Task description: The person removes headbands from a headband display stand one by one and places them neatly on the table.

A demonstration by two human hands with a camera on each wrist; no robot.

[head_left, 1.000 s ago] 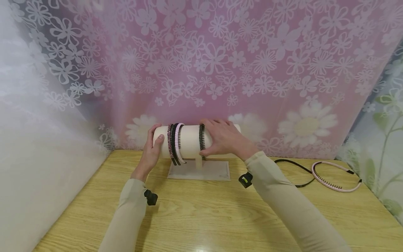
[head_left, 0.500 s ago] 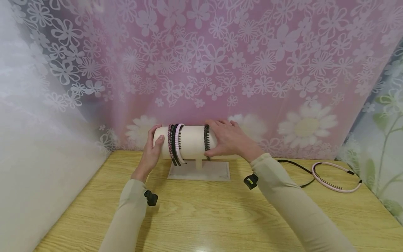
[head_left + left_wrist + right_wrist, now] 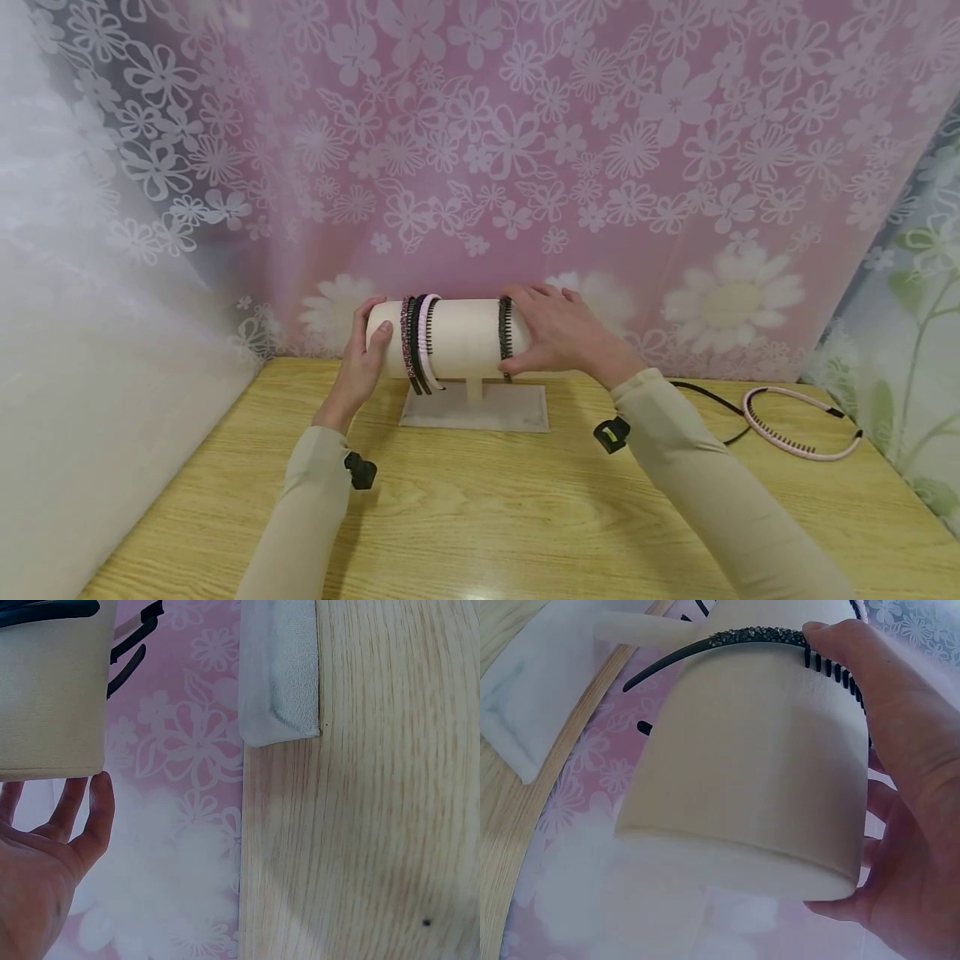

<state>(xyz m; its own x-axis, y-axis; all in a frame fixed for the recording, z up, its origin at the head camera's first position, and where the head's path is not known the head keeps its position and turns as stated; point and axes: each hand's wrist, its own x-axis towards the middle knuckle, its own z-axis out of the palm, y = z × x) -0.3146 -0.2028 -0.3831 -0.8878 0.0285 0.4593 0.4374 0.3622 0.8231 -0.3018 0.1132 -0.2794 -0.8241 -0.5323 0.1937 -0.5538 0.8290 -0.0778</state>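
A cream padded headband display stand rests on the table, its roll lying sideways on a short post. My left hand grips the roll's left end, thumb in front and fingers behind. Toward the right end, my right hand holds a black toothed headband with glittery stones, thumb at its front edge and fingers reaching behind the roll. Side by side left of centre sit a pink-speckled headband, a black headband and a pale pink headband. The fingers behind the roll are partly hidden.
On the table's right lie another pink headband with dark teeth and a black headband, partly behind the right sleeve. The stand's flat pale base sits on the wooden table. A pink flowered curtain hangs right behind.
My right hand has slid the glittery black headband rightward along the roll, farther from the three others. The left hand has stayed at the roll's left end.
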